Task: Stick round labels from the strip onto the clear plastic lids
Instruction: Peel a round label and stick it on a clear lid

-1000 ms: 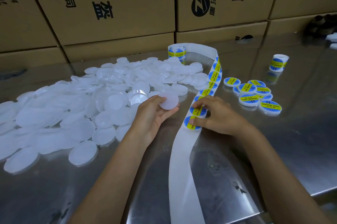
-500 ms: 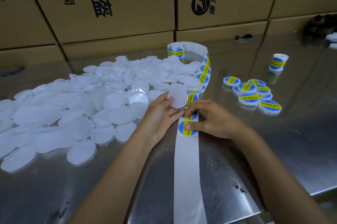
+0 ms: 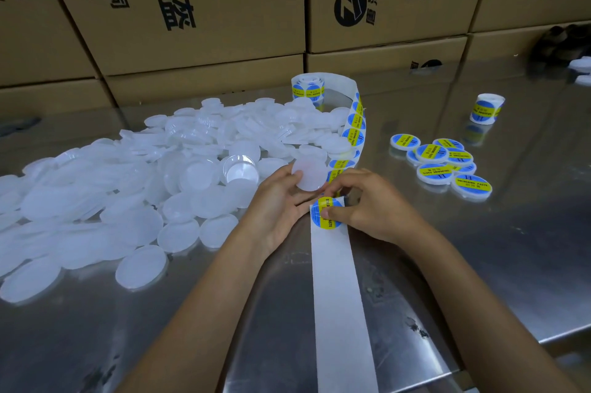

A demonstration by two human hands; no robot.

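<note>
My left hand point(image 3: 281, 200) holds one clear round lid point(image 3: 309, 174) between thumb and fingers, just left of the label strip point(image 3: 335, 280). My right hand point(image 3: 367, 203) pinches a blue and yellow round label point(image 3: 323, 215) at the strip's front, its edge lifting off the white backing. The strip runs from a roll point(image 3: 307, 87) at the back, curves down past the lids and lies toward me as bare backing. A big heap of unlabelled lids point(image 3: 144, 175) covers the left of the steel table. Several labelled lids point(image 3: 443, 162) lie to the right.
A second small label roll point(image 3: 486, 108) stands at the back right. Stacked cardboard boxes point(image 3: 192, 8) wall off the table's far side. The steel table's front edge point(image 3: 511, 351) runs at the lower right. One upturned lid point(image 3: 241, 168) sits near my left hand.
The strip has been drawn toward me and to the left. My right hand went from pressing on the front label to pinching and lifting it. The left hand brought its lid closer to the strip.
</note>
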